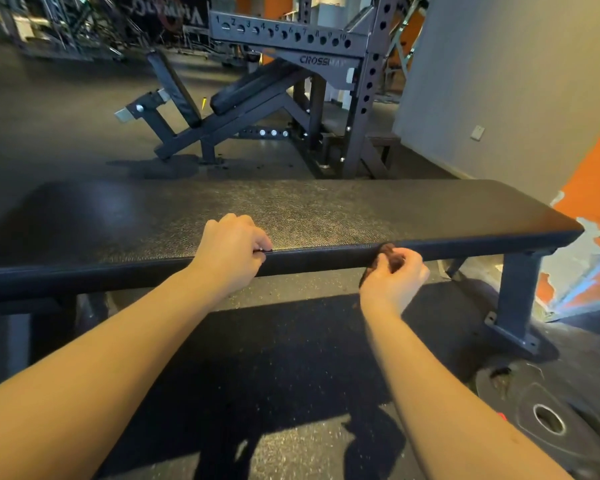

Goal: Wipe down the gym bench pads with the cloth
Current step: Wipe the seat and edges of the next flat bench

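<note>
A flat black bench pad (326,213) runs across the view in front of me. My left hand (231,249) rests on its near edge with the fingers curled over the rim. My right hand (394,282) grips a small dark brown cloth (390,254) bunched in its fingers and holds it against the pad's front side, right of centre. Most of the cloth is hidden inside the hand.
The bench's steel leg (515,299) stands at the right on the rubber floor. A weight plate (548,417) lies on the floor at the lower right. An incline bench (243,95) and a rack (361,81) stand behind. A wall (499,81) rises at the right.
</note>
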The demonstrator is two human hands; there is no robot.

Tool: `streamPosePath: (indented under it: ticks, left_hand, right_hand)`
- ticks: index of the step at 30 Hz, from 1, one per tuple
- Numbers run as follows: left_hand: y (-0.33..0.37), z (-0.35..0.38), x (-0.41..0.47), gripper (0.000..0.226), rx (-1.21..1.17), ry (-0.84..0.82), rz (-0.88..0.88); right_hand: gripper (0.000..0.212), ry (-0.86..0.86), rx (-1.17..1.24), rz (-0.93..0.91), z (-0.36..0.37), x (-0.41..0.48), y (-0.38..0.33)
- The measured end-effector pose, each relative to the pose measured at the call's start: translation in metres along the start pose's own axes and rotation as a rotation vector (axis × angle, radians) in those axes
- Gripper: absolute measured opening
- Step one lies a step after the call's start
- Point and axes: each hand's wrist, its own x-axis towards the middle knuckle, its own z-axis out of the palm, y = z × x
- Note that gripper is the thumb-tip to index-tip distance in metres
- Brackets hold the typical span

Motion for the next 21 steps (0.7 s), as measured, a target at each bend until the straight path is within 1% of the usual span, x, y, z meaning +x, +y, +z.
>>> streamPosePath:
  ticks: [2, 3, 5, 10, 13, 15, 17, 19, 21]
  left_hand:
    - [0.000, 0.002, -0.002, 0.022, -0.004, 0.023, 0.001]
    - [0.001, 0.003, -0.002, 0.022, -0.005, 0.034, -0.004]
    - [0.002, 0.005, -0.001, 0.020, -0.010, 0.051, -0.028]
    - [0.007, 0.005, 0.003, 0.020, -0.004, 0.057, -0.056]
    - [0.015, 0.004, 0.004, 0.022, -0.007, 0.045, -0.012]
    - [0.023, 0.003, 0.002, 0.030, -0.116, 0.005, 0.048]
    - [0.031, 0.000, -0.001, 0.046, -0.241, -0.096, 0.103]
    - [0.035, -0.003, -0.002, 0.059, -0.359, -0.200, 0.101]
    - [0.038, -0.004, -0.003, 0.061, -0.431, -0.257, 0.082]
  right_hand:
    - [0.018, 0.022, 0.031, 0.099, 0.005, -0.006, -0.002]
    - [0.017, -0.001, 0.042, 0.096, 0.010, -0.016, -0.006]
    - [0.019, -0.069, 0.063, 0.034, 0.021, -0.040, -0.014]
    - [0.018, -0.398, 0.043, -0.043, 0.016, -0.078, -0.022]
    - [0.013, -0.525, 0.067, -0.050, 0.002, -0.072, -0.027]
    - [0.011, -0.594, 0.118, -0.049, -0.004, -0.062, -0.035]
    - [0.012, -0.692, 0.182, -0.037, -0.010, -0.052, -0.042]
    - [0.012, -0.765, 0.229, -0.016, -0.017, -0.044, -0.046]
    - [0.020, -0.810, 0.264, 0.012, -0.026, -0.037, -0.049]
